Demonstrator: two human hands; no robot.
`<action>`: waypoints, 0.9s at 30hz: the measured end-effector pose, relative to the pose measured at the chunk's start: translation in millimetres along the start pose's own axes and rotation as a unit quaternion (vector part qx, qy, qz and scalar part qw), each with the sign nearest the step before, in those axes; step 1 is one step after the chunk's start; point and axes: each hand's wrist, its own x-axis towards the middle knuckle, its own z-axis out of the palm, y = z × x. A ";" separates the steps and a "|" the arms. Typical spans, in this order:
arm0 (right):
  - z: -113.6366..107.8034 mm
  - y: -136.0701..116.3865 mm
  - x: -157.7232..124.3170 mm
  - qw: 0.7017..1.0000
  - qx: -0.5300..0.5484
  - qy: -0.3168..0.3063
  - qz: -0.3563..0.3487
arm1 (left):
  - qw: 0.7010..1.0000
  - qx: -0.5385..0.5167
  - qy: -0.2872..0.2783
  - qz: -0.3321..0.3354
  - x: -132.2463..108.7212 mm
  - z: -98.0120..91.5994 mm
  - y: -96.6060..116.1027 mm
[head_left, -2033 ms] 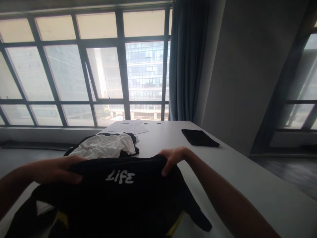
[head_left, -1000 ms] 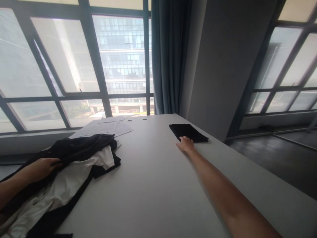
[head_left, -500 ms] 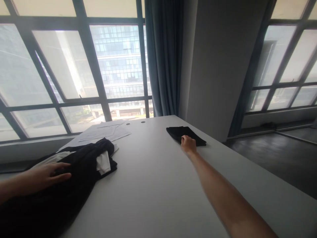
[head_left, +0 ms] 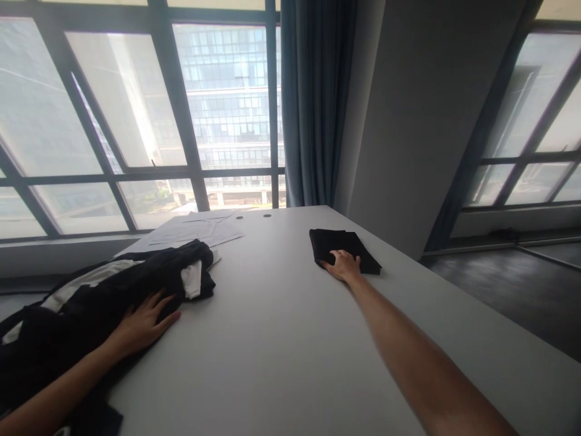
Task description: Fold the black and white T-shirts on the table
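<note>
On the white table (head_left: 254, 339), a heap of black and white cloth (head_left: 91, 303) covers the left side. My left hand (head_left: 143, 324) rests on the heap's right edge with its fingers spread. A folded black cloth (head_left: 358, 249) lies flat near the table's right edge. My right hand (head_left: 342, 265) lies on the near left part of that folded cloth, fingers apart. Its fingertips touch the cloth and do not grip it.
White paper sheets (head_left: 200, 227) lie at the far left of the table, behind the heap. Two small dark discs (head_left: 267, 215) show near the far edge. Windows, a blue-grey curtain (head_left: 313, 109) and a grey pillar (head_left: 408, 121) stand beyond.
My left hand has moved right and spread over the heap, whose near part has shifted. My right hand has opened from its grip on the folded cloth, which now lies flatter.
</note>
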 end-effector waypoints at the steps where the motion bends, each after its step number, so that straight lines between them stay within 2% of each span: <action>1: 0.7 0.2 0.8 1.000 0.002 -0.006 0.002 | 1.000 0.001 -0.008 0.004 6.9 -0.8 -3.0; 5: 3.8 0.7 3.1 1.000 0.005 -0.012 -0.004 | 0.999 -0.001 -0.039 0.018 34.4 -5.2 -11.0; 8: 4.6 1.0 2.4 1.000 0.002 -0.009 -0.008 | 0.998 0.009 -0.052 0.032 43.7 -7.3 -14.0; 11: 2.6 0.9 -0.5 1.000 -0.002 -0.008 -0.013 | 0.998 0.013 -0.034 0.060 34.3 -5.6 -14.6; 18: -13.8 -1.4 -6.6 1.000 0.005 -0.012 -0.026 | 0.994 0.004 -0.013 0.109 -7.0 -3.3 -18.4; 24: -33.8 0.2 -14.8 0.995 0.063 -0.075 -0.011 | 0.985 -0.019 0.007 0.171 -22.0 -6.9 -37.8; 27: -47.6 -11.2 -26.6 0.992 0.071 -0.105 -0.018 | 0.985 -0.022 -0.008 0.170 -20.4 -12.9 -34.6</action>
